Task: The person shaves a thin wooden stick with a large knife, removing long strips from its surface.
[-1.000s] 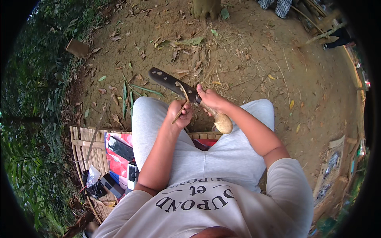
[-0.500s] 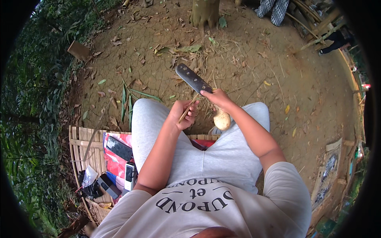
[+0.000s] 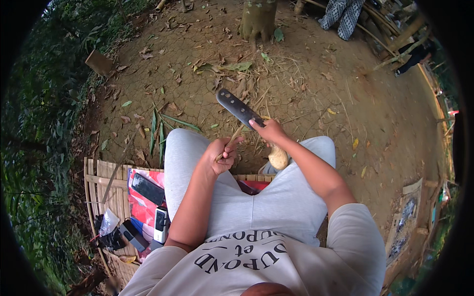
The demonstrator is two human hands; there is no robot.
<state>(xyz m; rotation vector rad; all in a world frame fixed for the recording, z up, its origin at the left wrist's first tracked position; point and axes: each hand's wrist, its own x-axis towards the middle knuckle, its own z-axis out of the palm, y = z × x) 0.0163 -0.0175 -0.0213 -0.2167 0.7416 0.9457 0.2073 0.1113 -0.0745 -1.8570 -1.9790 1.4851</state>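
Observation:
My right hand is closed round a broad knife, its thumb on the dark blade. The blade has a row of round holes and points up and to the left. Below the hand shows a pale, rounded knob, apparently the end of the knife's handle. My left hand grips a thin brown stick over my left knee. The stick's upper end slants toward the blade's edge near my right fingers; whether they touch I cannot tell.
A bamboo bench at left bears a phone, a white device, a grey box and a plastic bag. Ahead stands a tree trunk on leaf-strewn soil. Patterned trousers of another person show at far right.
Both hands have come slightly nearer to me, the left also a little leftward. The knife has moved down with the right hand, and more of the stick shows between the hands.

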